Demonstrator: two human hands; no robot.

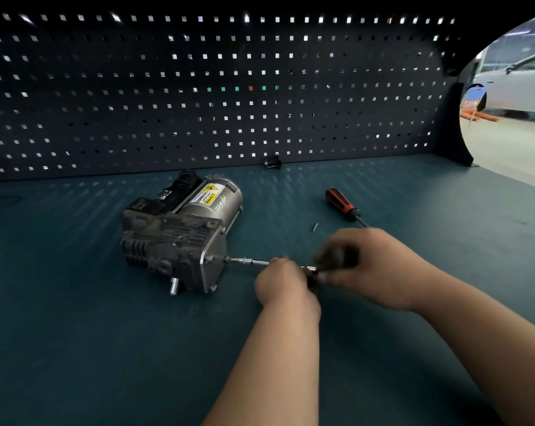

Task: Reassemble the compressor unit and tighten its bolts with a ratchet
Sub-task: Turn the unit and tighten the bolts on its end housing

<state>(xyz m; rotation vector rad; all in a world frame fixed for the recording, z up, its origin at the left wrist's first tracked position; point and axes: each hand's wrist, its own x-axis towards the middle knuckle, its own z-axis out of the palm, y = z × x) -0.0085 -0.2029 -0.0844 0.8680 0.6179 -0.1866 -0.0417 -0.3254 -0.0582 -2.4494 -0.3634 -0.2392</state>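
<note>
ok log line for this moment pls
step: tightening end-plate bolt | left hand: holds extension bar | right hand: grips ratchet | compressor: on bench | loose: screwdriver, screw

The bench top [75,333] is dark teal. The far pegboard [198,103] is nearly black, with regular rows of square holes, most shining white, some green, one red. The compressor unit [174,238] is dark grey and ribbed at the near end. Its cylinder is silver-grey with a yellow and white label [207,195]. The screwdriver [341,204] on the right has a black and orange-red handle. The extension bar [253,261] is shiny silver; the ratchet [336,258] looks dark and blurred.
</note>
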